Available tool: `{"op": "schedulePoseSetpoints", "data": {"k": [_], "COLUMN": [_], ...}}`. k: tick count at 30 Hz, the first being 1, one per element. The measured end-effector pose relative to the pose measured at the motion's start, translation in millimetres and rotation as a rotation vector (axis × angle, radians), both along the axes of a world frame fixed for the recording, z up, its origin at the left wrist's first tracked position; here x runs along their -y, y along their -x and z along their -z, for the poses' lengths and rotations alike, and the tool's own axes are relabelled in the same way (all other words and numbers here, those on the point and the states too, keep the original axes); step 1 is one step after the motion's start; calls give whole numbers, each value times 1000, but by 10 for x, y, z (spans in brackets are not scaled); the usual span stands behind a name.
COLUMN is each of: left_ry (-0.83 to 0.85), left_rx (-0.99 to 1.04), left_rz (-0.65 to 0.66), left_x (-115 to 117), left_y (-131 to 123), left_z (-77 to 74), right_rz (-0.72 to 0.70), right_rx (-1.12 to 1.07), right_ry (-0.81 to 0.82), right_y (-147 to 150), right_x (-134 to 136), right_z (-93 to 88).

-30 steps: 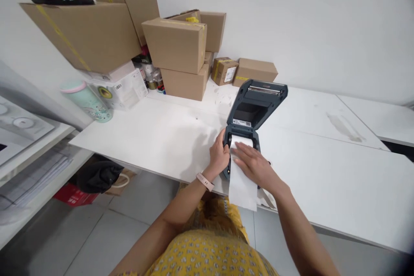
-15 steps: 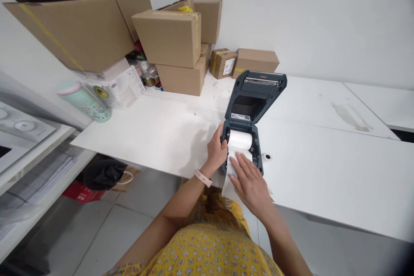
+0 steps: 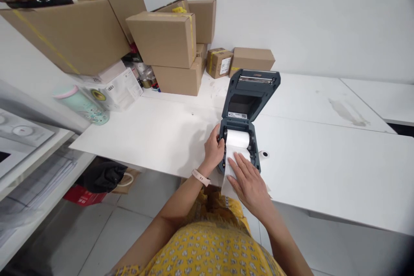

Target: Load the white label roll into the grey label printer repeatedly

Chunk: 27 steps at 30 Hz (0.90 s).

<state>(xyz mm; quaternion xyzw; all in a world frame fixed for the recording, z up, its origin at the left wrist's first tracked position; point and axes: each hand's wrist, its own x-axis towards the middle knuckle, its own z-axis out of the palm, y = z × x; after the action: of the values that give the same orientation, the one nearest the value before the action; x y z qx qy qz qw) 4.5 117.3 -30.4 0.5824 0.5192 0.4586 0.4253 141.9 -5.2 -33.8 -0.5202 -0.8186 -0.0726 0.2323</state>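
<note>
A dark grey label printer (image 3: 254,78) stands at the table's front edge with its lid raised. Inside it sits a white paper roll (image 3: 238,139), and a strip of paper (image 3: 229,183) runs from the roll toward me and over the front edge. My left hand (image 3: 214,150) is closed on the printer's left side, thumb near the roll; some of its fingers are hidden. My right hand (image 3: 249,179) lies flat on the paper strip, fingers stretched out, covering part of it. Just right of the printer is a small white roll (image 3: 264,154) with a dark core.
Cardboard boxes (image 3: 161,41) are stacked at the back left, with two smaller ones, including a long box (image 3: 252,58), behind the printer. A mint green bottle (image 3: 82,105) leans at the left end of the white table (image 3: 323,159). Shelves (image 3: 35,155) stand lower left.
The view has shifted slightly, so the scene sits a little further left. Both hands keep nearly the same places on the printer and paper.
</note>
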Motion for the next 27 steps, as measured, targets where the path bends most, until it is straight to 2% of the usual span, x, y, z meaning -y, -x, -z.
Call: {"op": "schedulePoseSetpoints", "data": {"k": [3,5,8,9,11,13,16,18,19,20,22,24,27], "left_ry": [84,174,260,280,300,297,294,293,293,294,297,312,342], "left_rx": [121,182,262,289,330,356,386,396,399,401,413,429,432], "left_rz": [25,66,114,122,132,144,158,156,157,163,182,211,220], "left_x": [156,349,644,715,801,826,828,845,861,880,922,957,991], "left_y": [20,43,76,84,94,96,98,107,114,123,143,158,163], "left_z": [30,36,23,13,-6,-13,19,58,74,83,73,33,-19], "right_rz": [-15,-89,-237,-202,2,179,259,228,196,157,95,77,42], "right_rx": [-36,-80,-239,-329,-472,-516,-561,-585,-619,-653,-713,-721,-689], "right_ry": [-3,50,190,181,-11,-161,-1,93,134,157,149,102,59], "right_y": [-11,-111,-429,-557,-790,-943,-996,-965,-946,-931,-911,-889,-808], "right_x": [64,118,46,-59,-422,-945,-1770,-2151,-2256,-2298,-2204,-1917,-1296], "right_z": [-29,-150,-537,-704,-1044,-1341,-1640,-1735,-1753,-1755,-1712,-1609,-1328]}}
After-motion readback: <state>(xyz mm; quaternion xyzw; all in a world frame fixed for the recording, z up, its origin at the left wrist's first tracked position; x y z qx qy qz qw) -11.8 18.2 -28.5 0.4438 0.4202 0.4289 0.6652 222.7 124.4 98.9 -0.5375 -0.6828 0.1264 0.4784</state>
